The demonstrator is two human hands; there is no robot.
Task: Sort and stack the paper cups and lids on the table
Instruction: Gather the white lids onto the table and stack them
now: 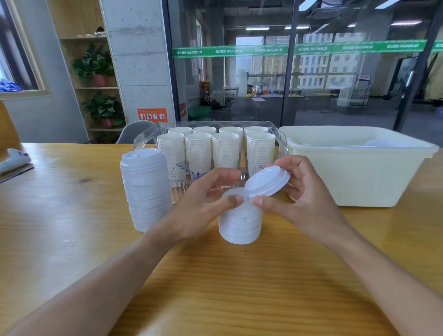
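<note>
Lids: one loose white lid is held tilted above the short stack of lids, its lower edge meeting the stack's top.
Lid stacks: two on the wooden table; the short one stands at centre, the tall stack of lids stands just left of it, leaning slightly.
Cup stacks: eight stacks of paper cups, in two rows of four, inside the clear tray behind the lid stacks.
Right hand: thumb and curled fingers pinch the loose lid by its rim.
Left hand: fingers curled; the thumb tip touches the rim at the top of the short stack. Whether it grips cannot be told.
Bin: one cream plastic bin stands right of the tray, nearly touching it; pale lid-like shapes show inside, too blurred to count.
Other things: a white object on a dark pad lies at the far left edge of the table; a grey chair back rises behind the tray.
In the way: the tall stack stands near the left wrist; the tray stands right behind both hands.
Open room: bare tabletop stretches toward the viewer beneath both forearms, and wide to the left of the tall stack.
</note>
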